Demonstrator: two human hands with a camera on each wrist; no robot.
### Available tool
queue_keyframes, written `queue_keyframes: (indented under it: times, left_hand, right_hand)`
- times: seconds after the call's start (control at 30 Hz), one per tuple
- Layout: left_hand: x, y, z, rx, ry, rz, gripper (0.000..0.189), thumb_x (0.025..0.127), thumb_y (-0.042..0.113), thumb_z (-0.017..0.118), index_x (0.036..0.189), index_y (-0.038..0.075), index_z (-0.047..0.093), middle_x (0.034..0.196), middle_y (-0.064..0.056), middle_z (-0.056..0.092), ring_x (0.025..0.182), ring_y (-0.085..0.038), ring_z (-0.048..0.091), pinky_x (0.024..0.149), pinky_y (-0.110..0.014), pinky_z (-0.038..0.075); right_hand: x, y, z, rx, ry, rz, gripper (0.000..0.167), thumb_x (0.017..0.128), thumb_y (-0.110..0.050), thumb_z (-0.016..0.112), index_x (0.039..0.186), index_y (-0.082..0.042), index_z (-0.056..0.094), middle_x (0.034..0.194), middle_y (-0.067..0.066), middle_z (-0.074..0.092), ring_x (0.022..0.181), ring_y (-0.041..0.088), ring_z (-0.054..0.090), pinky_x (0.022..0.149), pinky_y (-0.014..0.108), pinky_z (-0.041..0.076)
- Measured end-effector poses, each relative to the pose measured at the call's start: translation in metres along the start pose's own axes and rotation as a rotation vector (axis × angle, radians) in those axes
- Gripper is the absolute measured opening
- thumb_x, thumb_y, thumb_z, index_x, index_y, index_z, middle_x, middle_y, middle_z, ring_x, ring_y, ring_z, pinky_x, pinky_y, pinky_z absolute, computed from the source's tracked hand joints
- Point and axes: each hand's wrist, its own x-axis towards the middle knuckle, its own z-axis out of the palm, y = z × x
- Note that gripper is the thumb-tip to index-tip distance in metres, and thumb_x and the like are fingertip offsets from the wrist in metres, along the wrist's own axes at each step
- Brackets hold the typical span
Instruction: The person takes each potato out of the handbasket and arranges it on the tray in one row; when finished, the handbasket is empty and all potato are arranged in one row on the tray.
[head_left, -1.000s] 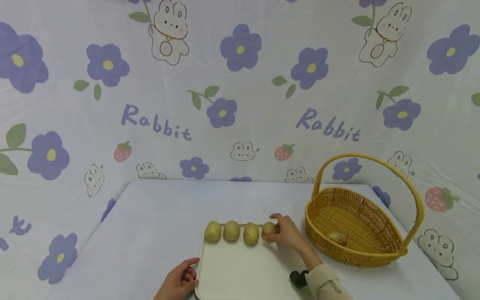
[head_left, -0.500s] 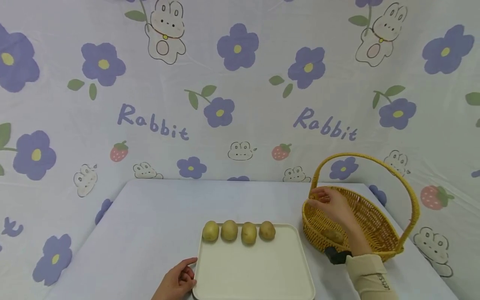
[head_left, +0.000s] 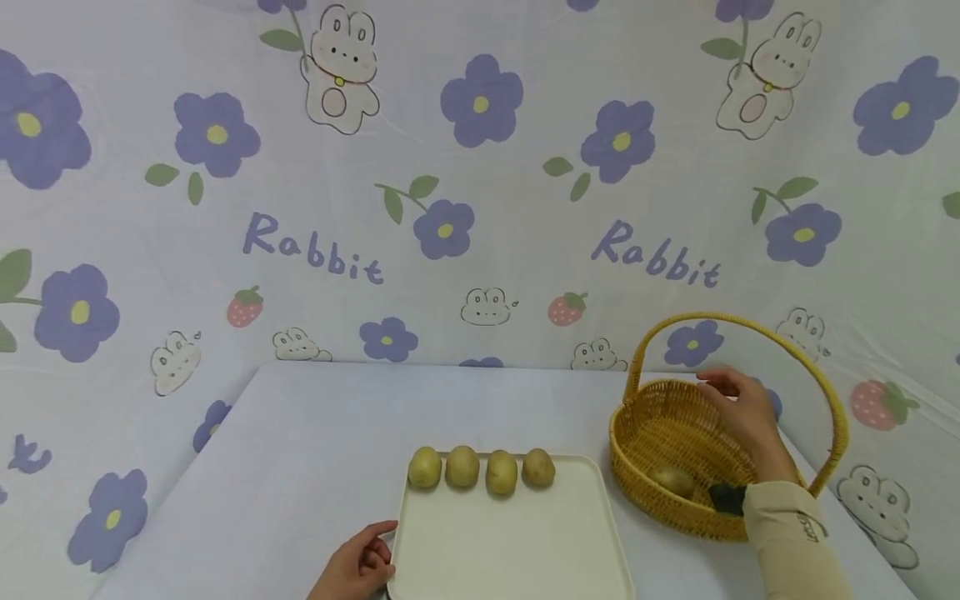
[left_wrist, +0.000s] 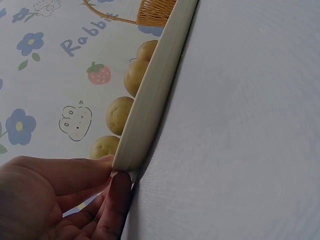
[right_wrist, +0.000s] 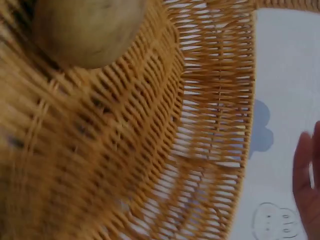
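Note:
In the head view, my left hand [head_left: 354, 562] is at the left edge of a cream rectangular tray [head_left: 510, 550]. The left wrist view shows its thumb and a finger pinching the tray's rim [left_wrist: 150, 107]. Several potatoes [head_left: 502, 472] form a row along the tray's far side. My right hand [head_left: 746, 412] hovers over the right part of a yellow wicker basket [head_left: 633, 479], fingers loosely bent and holding nothing. One potato [head_left: 671, 481] lies inside the basket; it also shows, cut off by the frame, in the right wrist view [right_wrist: 90, 30].
A tall arched handle [head_left: 750, 321] rises over the basket, which stands right of the tray. White cloth covers the table [head_left: 322, 442]. Behind it hangs a backdrop [head_left: 525, 233] printed with flowers and rabbits.
My right hand has let go of the potato at the row's right end and moved right, across to the basket's far right side. The left hand stays at the tray.

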Motion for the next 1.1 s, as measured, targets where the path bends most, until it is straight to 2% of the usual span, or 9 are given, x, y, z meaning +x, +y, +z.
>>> queue_keyframes:
  times: [0.07, 0.13, 0.3, 0.5, 0.6, 0.77, 0.83, 0.93, 1.1]
  left_hand:
    - [0.000, 0.000, -0.001, -0.005, -0.009, 0.001, 0.056, 0.085, 0.003, 0.062, 0.131, -0.016, 0.038, 0.085, -0.004, 0.052, 0.068, -0.004, 0.051, 0.059, -0.019, 0.044]
    - [0.001, 0.000, -0.002, -0.005, -0.013, 0.002, 0.056, 0.085, 0.004, 0.062, 0.131, -0.016, 0.038, 0.085, -0.004, 0.052, 0.068, -0.004, 0.051, 0.059, -0.019, 0.044]
    - [0.001, 0.000, -0.006, 0.001, 0.007, 0.006, 0.056, 0.084, 0.004, 0.062, 0.131, -0.015, 0.038, 0.084, -0.005, 0.052, 0.068, -0.004, 0.051, 0.058, -0.019, 0.044]
    - [0.002, -0.006, -0.006, -0.043, -0.026, 0.011, 0.057, 0.085, 0.004, 0.061, 0.131, -0.017, 0.036, 0.086, -0.004, 0.052, 0.067, -0.004, 0.051, 0.060, -0.019, 0.044]
    - [0.003, -0.007, -0.004, -0.085, -0.036, 0.003, 0.057, 0.085, 0.004, 0.061, 0.132, -0.017, 0.035, 0.086, -0.004, 0.051, 0.066, -0.004, 0.050, 0.059, -0.019, 0.043]
    - [0.002, -0.007, -0.003, -0.077, -0.041, 0.015, 0.056, 0.085, 0.003, 0.061, 0.132, -0.017, 0.036, 0.086, -0.004, 0.052, 0.065, -0.004, 0.049, 0.058, -0.018, 0.042]
    - [0.002, -0.006, -0.004, -0.057, -0.040, 0.017, 0.056, 0.085, 0.004, 0.060, 0.132, -0.016, 0.036, 0.086, -0.005, 0.052, 0.065, -0.003, 0.049, 0.059, -0.019, 0.042]
    - [0.002, -0.005, -0.004, -0.042, -0.042, 0.020, 0.056, 0.086, 0.006, 0.060, 0.132, -0.016, 0.036, 0.086, -0.005, 0.052, 0.066, -0.003, 0.050, 0.060, -0.019, 0.043]
    - [0.001, -0.005, -0.005, -0.020, -0.047, 0.036, 0.057, 0.086, 0.008, 0.060, 0.131, -0.017, 0.036, 0.087, -0.005, 0.052, 0.066, -0.002, 0.051, 0.060, -0.019, 0.044]
  right_hand:
    - [-0.001, 0.007, 0.004, -0.039, 0.032, 0.007, 0.029, 0.095, -0.024, 0.054, 0.111, -0.001, 0.062, 0.103, 0.020, 0.062, 0.081, 0.005, 0.052, 0.070, 0.038, 0.046]
    - [0.000, 0.012, 0.008, -0.047, -0.002, 0.007, 0.029, 0.095, -0.023, 0.055, 0.110, -0.001, 0.063, 0.102, 0.020, 0.063, 0.080, 0.006, 0.054, 0.068, 0.035, 0.046]
    - [0.007, 0.015, 0.018, -0.027, -0.183, -0.019, 0.032, 0.095, -0.026, 0.054, 0.113, -0.001, 0.062, 0.105, 0.021, 0.063, 0.090, 0.031, 0.061, 0.070, 0.040, 0.049]
    - [0.008, 0.018, 0.029, -0.047, -0.200, 0.022, 0.033, 0.095, -0.026, 0.055, 0.111, 0.001, 0.062, 0.103, 0.021, 0.063, 0.090, 0.034, 0.059, 0.070, 0.044, 0.048]
    - [0.004, 0.025, 0.033, 0.000, -0.346, 0.071, 0.035, 0.093, -0.027, 0.057, 0.112, 0.002, 0.062, 0.108, 0.023, 0.061, 0.094, 0.034, 0.059, 0.073, 0.044, 0.049]
    - [-0.003, 0.035, 0.036, 0.227, -0.736, 0.225, 0.044, 0.091, -0.024, 0.060, 0.121, 0.007, 0.055, 0.107, 0.018, 0.062, 0.089, 0.027, 0.060, 0.073, 0.041, 0.050]
    - [-0.004, 0.036, 0.036, 0.302, -0.847, 0.293, 0.045, 0.090, -0.022, 0.061, 0.124, 0.007, 0.053, 0.107, 0.013, 0.061, 0.085, 0.022, 0.057, 0.072, 0.038, 0.049]
    - [-0.006, 0.033, 0.036, 0.311, -0.919, 0.373, 0.044, 0.088, -0.021, 0.064, 0.125, 0.003, 0.054, 0.113, 0.008, 0.058, 0.089, 0.019, 0.054, 0.074, 0.036, 0.046]
    - [-0.008, 0.027, 0.036, 0.233, -0.983, 0.419, 0.044, 0.082, -0.018, 0.070, 0.121, -0.001, 0.058, 0.115, 0.010, 0.056, 0.098, 0.022, 0.051, 0.080, 0.038, 0.044]
